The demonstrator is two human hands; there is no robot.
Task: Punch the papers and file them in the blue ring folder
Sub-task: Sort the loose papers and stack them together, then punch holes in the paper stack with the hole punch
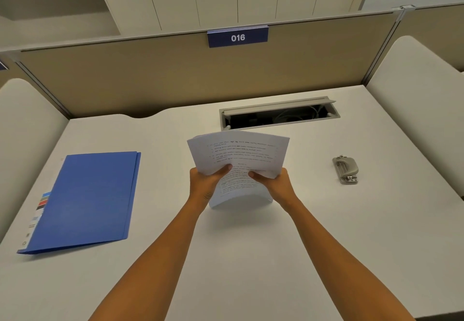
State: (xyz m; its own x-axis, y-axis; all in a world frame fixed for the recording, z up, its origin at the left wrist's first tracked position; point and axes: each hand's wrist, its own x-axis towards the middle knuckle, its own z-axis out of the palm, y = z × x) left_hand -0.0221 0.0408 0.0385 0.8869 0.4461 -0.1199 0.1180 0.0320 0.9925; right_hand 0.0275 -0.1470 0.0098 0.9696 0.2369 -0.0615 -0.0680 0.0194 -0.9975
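Holding a thin stack of white printed paper sheets [238,160] upright between both hands, a person stands at a pale cream desk [251,258]. The left hand [204,182] and the right hand [277,182] each pinch a side edge of the stack, thumbs curled over the printed front, the other fingers hidden behind the pages. The grip on both sides is closed on the paper, not loose.

The sheets bow outward toward the viewer, and the bottom edge appears to rest on the desk just below the thumbs, though the curl makes actual contact hard to confirm. That pose suggests the pages are being squared so their edges line up before punching; this is a judgement, not something shown.

Well to the right of the right hand's fingers, a small grey metal two-hole punch [346,169] sits untouched on the desk. Well to the left of the left hand's fingers lies a closed, flat blue plastic ring folder [85,200], with coloured divider tabs peeping from its outer edge. Beyond the fingertips, an open grey cable hatch [278,114] is set into the desk, and a blue sign reading 016 [237,37] hangs on the tan partition behind.
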